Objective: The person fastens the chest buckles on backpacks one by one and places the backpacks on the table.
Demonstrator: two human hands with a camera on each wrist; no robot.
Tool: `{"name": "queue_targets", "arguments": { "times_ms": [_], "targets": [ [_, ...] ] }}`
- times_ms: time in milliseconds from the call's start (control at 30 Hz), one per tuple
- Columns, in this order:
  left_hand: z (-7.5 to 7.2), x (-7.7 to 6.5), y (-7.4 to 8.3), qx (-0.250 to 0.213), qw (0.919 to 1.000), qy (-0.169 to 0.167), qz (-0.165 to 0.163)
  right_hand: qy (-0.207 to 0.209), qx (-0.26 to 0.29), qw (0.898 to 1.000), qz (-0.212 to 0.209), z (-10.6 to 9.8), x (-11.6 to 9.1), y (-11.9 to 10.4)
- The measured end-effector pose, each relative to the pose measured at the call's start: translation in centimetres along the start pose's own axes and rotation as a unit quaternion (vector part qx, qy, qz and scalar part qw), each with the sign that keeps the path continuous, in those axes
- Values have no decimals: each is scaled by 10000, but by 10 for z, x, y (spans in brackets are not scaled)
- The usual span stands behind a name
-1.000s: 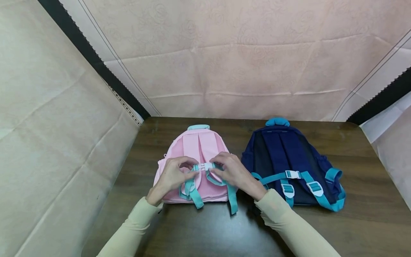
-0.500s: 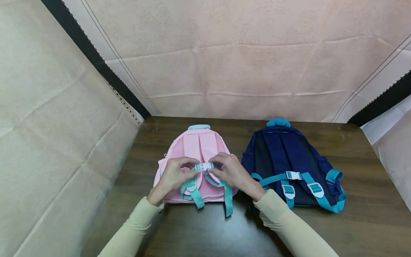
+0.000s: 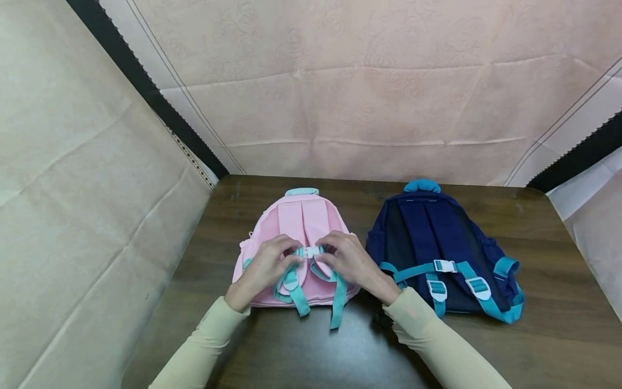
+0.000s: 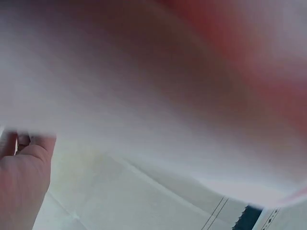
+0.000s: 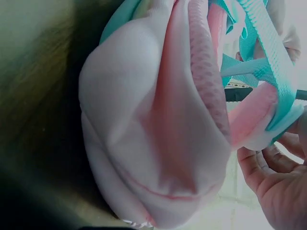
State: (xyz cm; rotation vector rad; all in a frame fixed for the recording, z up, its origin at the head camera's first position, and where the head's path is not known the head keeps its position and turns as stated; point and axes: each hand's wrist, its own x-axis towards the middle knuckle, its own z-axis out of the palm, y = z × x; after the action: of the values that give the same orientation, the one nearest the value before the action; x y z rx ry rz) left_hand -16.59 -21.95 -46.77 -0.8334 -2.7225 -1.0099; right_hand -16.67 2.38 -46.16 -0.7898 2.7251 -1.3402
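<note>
A small pink backpack (image 3: pixel 291 216) lies on the table, its shoulder straps facing up. Across it runs a turquoise chest strap with a white side-release buckle (image 3: pixel 309 252). My left hand (image 3: pixel 264 267) pinches the buckle's left end, thumb and fingers curled around it. From the other side, my right hand (image 3: pixel 349 259) pinches its right end. The two halves sit together between the fingertips. In the right wrist view, turquoise webbing (image 5: pixel 273 52) and a pink padded strap (image 5: pixel 254 112) rise off the bag towards my fingers. A pale blur of fabric fills most of the left wrist view.
A navy backpack (image 3: pixel 413 232) with turquoise straps and a fastened white buckle (image 3: pixel 444 265) lies to the right. The brown wooden table (image 3: pixel 301 356) ends at a pale fabric wall (image 3: pixel 369 108) behind; another pale sheet (image 3: pixel 87 189) hangs at the left.
The buckle halves have come closer together. The right strap's loose turquoise end has swung left. Both hands stay at nearly the same spot, keeping their grip.
</note>
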Motion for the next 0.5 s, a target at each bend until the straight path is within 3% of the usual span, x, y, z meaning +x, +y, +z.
{"name": "queue_targets", "arguments": {
  "times_ms": [233, 500],
  "targets": [
    [4, -1, 9, 419, 9991, -102, -21, 109, -101, 9999, -49, 3, -3, 0],
    [9, -3, 14, 469, 9988, 77, -65, 233, -81, 9996, -131, 9, -5, -1]
  ]
}}
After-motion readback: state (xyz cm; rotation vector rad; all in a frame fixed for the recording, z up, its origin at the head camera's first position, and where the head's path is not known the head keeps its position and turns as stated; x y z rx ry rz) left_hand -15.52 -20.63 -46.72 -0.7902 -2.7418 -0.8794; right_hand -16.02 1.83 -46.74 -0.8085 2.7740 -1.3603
